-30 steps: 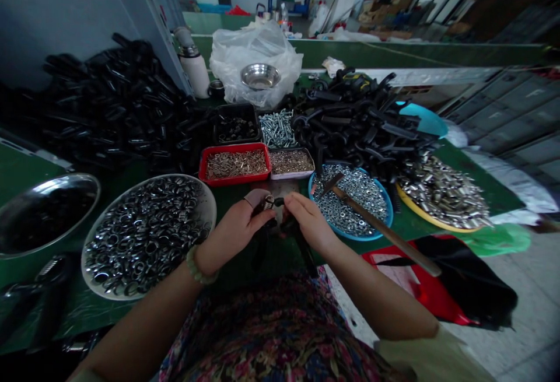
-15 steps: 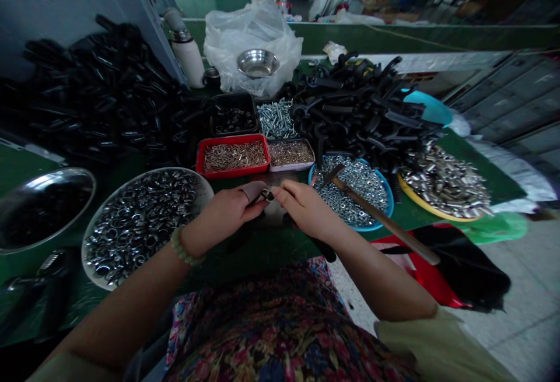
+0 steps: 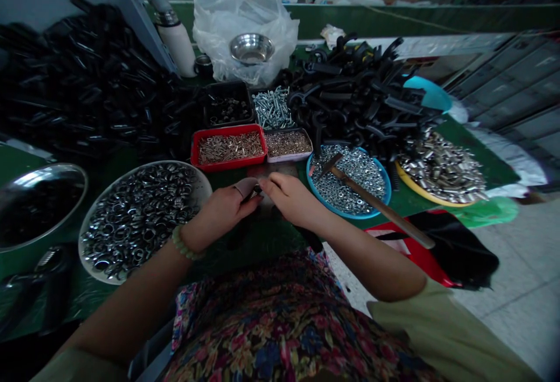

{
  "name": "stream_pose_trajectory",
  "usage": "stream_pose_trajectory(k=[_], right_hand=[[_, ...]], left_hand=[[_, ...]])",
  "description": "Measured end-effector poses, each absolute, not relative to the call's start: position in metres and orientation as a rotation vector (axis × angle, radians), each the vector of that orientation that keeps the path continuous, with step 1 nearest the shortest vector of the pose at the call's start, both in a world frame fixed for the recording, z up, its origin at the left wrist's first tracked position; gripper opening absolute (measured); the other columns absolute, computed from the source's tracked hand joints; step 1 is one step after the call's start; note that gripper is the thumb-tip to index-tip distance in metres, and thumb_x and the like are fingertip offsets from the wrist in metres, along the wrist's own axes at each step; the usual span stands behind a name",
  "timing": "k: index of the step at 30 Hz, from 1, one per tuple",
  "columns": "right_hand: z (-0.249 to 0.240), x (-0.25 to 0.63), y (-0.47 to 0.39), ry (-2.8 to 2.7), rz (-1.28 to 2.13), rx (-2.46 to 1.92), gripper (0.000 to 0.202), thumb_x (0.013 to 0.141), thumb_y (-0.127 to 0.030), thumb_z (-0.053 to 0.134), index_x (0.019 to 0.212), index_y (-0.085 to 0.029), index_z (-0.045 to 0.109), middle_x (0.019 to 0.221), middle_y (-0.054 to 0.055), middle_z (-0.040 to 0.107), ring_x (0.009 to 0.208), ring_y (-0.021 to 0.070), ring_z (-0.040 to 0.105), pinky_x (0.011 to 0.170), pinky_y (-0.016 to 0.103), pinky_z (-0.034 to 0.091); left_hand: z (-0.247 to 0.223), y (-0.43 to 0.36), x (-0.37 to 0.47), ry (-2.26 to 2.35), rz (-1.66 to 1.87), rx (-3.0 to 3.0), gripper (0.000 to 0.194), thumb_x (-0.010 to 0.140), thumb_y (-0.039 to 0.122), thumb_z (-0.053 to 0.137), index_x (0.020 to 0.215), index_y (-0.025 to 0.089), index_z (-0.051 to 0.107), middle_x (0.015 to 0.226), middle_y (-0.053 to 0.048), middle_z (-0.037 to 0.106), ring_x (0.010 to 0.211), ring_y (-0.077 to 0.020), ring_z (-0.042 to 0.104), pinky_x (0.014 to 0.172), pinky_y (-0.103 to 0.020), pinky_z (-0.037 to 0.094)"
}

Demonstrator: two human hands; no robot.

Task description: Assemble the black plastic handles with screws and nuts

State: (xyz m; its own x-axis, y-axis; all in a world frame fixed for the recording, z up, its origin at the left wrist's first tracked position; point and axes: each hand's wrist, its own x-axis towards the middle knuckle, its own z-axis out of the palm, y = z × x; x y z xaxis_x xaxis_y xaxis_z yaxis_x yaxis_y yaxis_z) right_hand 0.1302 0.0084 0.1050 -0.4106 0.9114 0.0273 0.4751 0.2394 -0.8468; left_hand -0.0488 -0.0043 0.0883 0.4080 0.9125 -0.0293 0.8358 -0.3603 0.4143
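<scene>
My left hand is closed around a small ribbed part, dark and metallic, mostly hidden by the fingers. A pale wrap covers one of its fingers. Thumb and fingers of my right hand are pinched together at the part's right side; what they grip is hidden. Beneath the right wrist a black handle-like piece sticks out; I cannot tell whether it joins the held part. Just beyond both hands lies a metal plate. A red tray of small brass-coloured pins and a pale tray of tiny fittings stand behind it.
A white basin of chrome rings stands left, near a steel bowl. Right, a hammer lies across a blue basin of nuts, beside a yellow basin of metal sleeves. Black parts are heaped behind.
The camera view has shifted slightly, so the bench appears higher and further left. Both hands stay together at the small part, with only slight changes in the fingers.
</scene>
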Motion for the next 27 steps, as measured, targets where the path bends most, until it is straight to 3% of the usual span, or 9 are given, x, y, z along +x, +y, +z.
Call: stream_pose_trajectory(k=[7, 15, 19, 20, 23, 25, 27], right_hand=[[0.095, 0.126, 0.004, -1.736, 1.075, -1.131, 0.035, 0.096, -0.044, 0.039, 0.069, -0.021, 0.042, 0.065, -0.004, 0.043, 0.062, 0.0116, 0.043, 0.059, 0.026, 0.031], [0.062, 0.12, 0.0, -1.479, 1.161, -1.151, 0.041, 0.095, -0.054, 0.037, 0.071, -0.022, 0.045, 0.068, -0.003, 0.046, 0.065, 0.013, 0.045, 0.061, 0.026, 0.036], [0.066, 0.134, 0.058, -1.694, 1.283, -1.05, 0.059, 0.095, -0.062, 0.016, 0.082, -0.02, 0.054, 0.075, 0.001, 0.057, 0.072, 0.0155, 0.054, 0.067, 0.028, 0.043], [0.069, 0.134, 0.077, -1.81, 1.174, -1.084, 0.06, 0.096, -0.059, 0.014, 0.087, -0.019, 0.057, 0.079, 0.003, 0.06, 0.076, 0.0164, 0.056, 0.071, 0.029, 0.043], [0.077, 0.121, 0.132, -2.389, 0.486, -1.261, 0.037, 0.096, -0.043, 0.04, 0.1, -0.014, 0.062, 0.102, 0.011, 0.064, 0.098, 0.0217, 0.053, 0.086, 0.035, 0.039], [0.08, 0.104, 0.156, -2.704, 0.082, -1.286, 0.028, 0.092, -0.032, 0.049, 0.104, -0.011, 0.064, 0.111, 0.017, 0.064, 0.107, 0.0271, 0.049, 0.088, 0.04, 0.035], [0.079, 0.087, 0.169, -2.849, -0.066, -1.248, 0.025, 0.091, -0.02, 0.047, 0.101, -0.009, 0.067, 0.108, 0.019, 0.065, 0.109, 0.0294, 0.047, 0.088, 0.043, 0.033]], left_hand=[[0.089, -0.008, -0.034, 1.442, 0.743, 2.069, 0.03, 0.094, 0.039, 0.043, 0.112, 0.02, 0.058, 0.101, -0.005, 0.069, 0.091, -0.0198, 0.065, 0.081, -0.029, 0.047], [0.082, -0.006, -0.029, 1.388, 0.709, 1.968, 0.028, 0.094, 0.039, 0.044, 0.105, 0.019, 0.059, 0.098, -0.006, 0.067, 0.09, -0.0208, 0.064, 0.082, -0.033, 0.048], [0.099, -0.001, -0.047, 1.296, 0.787, 1.931, 0.036, 0.088, 0.03, 0.054, 0.122, 0.021, 0.049, 0.113, -0.007, 0.064, 0.101, -0.0204, 0.062, 0.089, -0.034, 0.049], [0.103, -0.001, -0.051, 1.329, 0.835, 1.962, 0.04, 0.087, 0.028, 0.056, 0.125, 0.022, 0.046, 0.116, -0.007, 0.062, 0.103, -0.0202, 0.061, 0.092, -0.035, 0.049], [0.102, -0.004, -0.047, 1.52, 0.831, 2.235, 0.038, 0.088, 0.023, 0.053, 0.126, 0.022, 0.046, 0.116, -0.008, 0.06, 0.106, -0.022, 0.058, 0.097, -0.039, 0.046], [0.088, -0.013, -0.032, 1.495, 0.57, 2.495, 0.035, 0.089, 0.017, 0.05, 0.124, 0.021, 0.049, 0.111, -0.008, 0.061, 0.104, -0.0232, 0.057, 0.093, -0.039, 0.047], [0.07, -0.021, -0.015, 1.394, 0.268, 2.648, 0.037, 0.088, 0.012, 0.049, 0.124, 0.02, 0.05, 0.106, -0.009, 0.062, 0.1, -0.0233, 0.057, 0.086, -0.036, 0.049]])
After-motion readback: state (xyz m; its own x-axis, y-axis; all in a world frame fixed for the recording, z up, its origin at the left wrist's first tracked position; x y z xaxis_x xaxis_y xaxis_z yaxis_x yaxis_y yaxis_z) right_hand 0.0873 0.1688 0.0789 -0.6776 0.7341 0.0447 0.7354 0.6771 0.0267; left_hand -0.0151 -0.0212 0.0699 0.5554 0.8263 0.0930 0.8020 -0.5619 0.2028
